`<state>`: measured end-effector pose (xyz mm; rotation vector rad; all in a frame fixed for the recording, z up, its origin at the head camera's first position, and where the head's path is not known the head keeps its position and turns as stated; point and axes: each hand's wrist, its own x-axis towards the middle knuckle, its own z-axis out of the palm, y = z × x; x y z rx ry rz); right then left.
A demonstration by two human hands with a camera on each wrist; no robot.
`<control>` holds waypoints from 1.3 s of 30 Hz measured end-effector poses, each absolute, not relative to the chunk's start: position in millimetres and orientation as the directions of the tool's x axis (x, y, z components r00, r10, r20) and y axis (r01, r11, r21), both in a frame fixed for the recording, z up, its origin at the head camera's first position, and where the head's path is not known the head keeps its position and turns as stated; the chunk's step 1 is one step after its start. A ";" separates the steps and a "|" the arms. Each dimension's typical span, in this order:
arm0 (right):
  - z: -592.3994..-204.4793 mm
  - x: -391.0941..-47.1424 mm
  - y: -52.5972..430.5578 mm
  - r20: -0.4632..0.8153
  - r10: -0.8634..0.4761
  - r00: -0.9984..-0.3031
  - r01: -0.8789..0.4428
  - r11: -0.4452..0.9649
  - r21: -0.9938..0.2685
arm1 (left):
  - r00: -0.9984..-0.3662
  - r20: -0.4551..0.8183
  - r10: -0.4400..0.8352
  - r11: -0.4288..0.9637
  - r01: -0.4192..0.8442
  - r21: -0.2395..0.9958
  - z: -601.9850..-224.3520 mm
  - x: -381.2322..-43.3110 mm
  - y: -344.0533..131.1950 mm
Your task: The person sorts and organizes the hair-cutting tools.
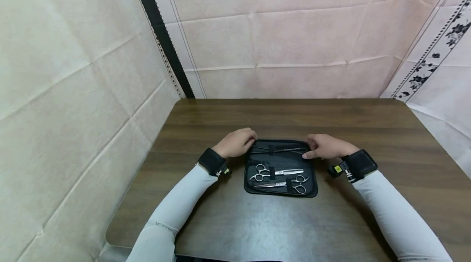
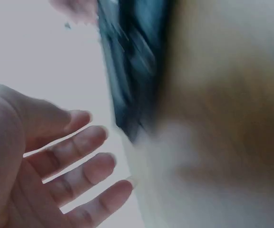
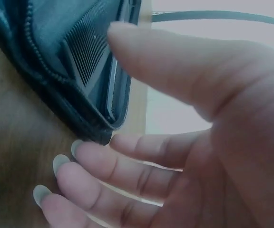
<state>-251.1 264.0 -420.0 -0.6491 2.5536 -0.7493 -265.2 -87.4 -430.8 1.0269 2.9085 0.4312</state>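
Observation:
A black zippered case [image 1: 263, 160] lies opened out on the table. Strapped inside it are thinning scissors [image 1: 290, 171], a second pair of scissors [image 1: 274, 185] and dark slim tools along the far side. A fine-toothed comb [image 3: 90, 47] shows in the right wrist view. My left hand [image 1: 237, 142] is at the far left corner; in the left wrist view its relaxed fingers stand apart from the blurred case. My right hand [image 1: 327, 146] is at the far right corner, thumb over the edge and loosely bent fingers beside it; whether they touch is unclear.
The brown wooden table [image 1: 220, 221] extends around the case on all sides. Pale cloth sheets [image 1: 294, 41] hang behind it and along the left. A dark strip [image 1: 162, 29] runs down the back left corner.

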 end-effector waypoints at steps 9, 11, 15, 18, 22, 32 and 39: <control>-428.8 -260.0 268.6 -0.259 -0.524 -0.811 -0.251 0.712 -0.655 | -0.803 -0.042 0.595 0.770 0.554 0.316 -445.2 -294.2 -99.0; -430.7 -262.3 269.1 -0.229 -0.534 -0.814 -0.279 0.704 -0.653 | -0.792 -0.060 0.608 0.764 0.563 0.316 -444.3 -297.1 -98.5; -432.1 -263.9 269.5 -0.205 -0.523 -0.828 -0.288 0.709 -0.644 | -0.774 -0.083 0.628 0.749 0.572 0.333 -440.3 -300.6 -95.4; -431.8 -262.8 268.5 -0.211 -0.498 -0.841 -0.258 0.712 -0.653 | -0.765 -0.098 0.636 0.742 0.573 0.347 -438.0 -302.3 -93.9; -432.2 -261.6 266.2 -0.189 -0.482 -0.855 -0.251 0.706 -0.663 | -0.766 -0.108 0.633 0.741 0.560 0.371 -436.4 -303.9 -93.8; -437.9 -263.6 265.9 -0.118 -0.478 -0.870 -0.301 0.705 -0.642 | -0.773 -0.121 0.623 0.735 0.525 0.429 -435.5 -303.8 -93.8; -435.3 -265.2 267.0 -0.100 -0.475 -0.875 -0.320 0.720 -0.615 | -0.775 -0.108 0.622 0.729 0.523 0.442 -429.3 -301.2 -94.2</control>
